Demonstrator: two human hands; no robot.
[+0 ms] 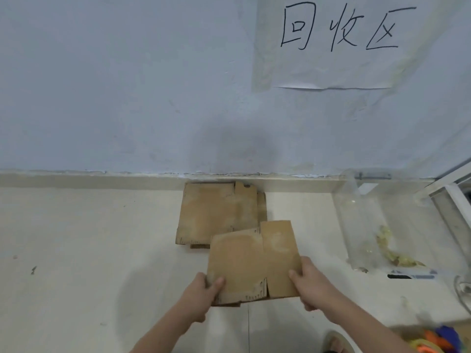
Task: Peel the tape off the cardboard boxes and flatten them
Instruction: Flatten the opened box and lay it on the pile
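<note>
Flattened box (252, 263) gripped at side edges by left hand (204, 294), right hand (309, 286); bare floor (89, 238) left.

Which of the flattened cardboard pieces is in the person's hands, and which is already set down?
The nearer flattened box is gripped by the left hand and right hand. The other flattened cardboard lies on the floor against the wall, untouched.
</note>
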